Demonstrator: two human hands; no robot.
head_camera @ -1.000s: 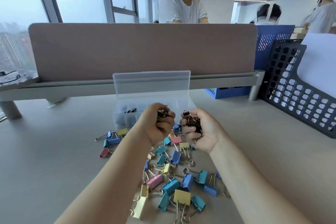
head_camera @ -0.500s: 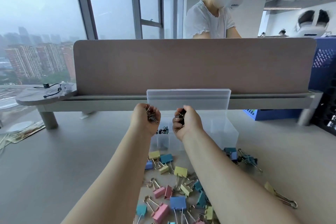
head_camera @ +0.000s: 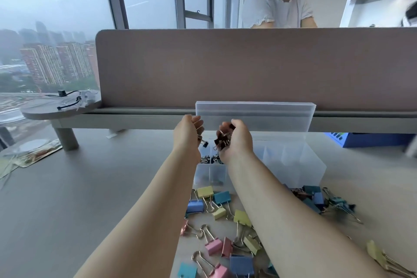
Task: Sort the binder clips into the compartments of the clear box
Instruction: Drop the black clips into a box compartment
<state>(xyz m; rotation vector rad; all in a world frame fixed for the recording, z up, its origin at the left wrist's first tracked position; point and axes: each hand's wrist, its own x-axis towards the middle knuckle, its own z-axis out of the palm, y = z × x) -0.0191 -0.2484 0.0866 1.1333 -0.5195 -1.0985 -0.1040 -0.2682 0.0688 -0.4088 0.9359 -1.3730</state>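
Left hand (head_camera: 188, 135): back toward camera, fingers loosely curled, contents hidden; cannot tell grip. One black clip (head_camera: 205, 144) just below those fingers, perhaps in mid-air. Right hand (head_camera: 238, 144): fingers curled round small dark clips (head_camera: 222, 140), too tangled to count. One clear box (head_camera: 293, 165) beneath fingertips. Coloured clips (head_camera: 216, 210) on wrist side of fingers, partly covered by forearms, cut off at frame edge.

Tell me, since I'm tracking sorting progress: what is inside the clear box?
Small dark binder clips lie in the left compartments of the clear box. Nothing shows through the cloudy right walls. The left hand and right hand, holding more clips, cover part of the left side.
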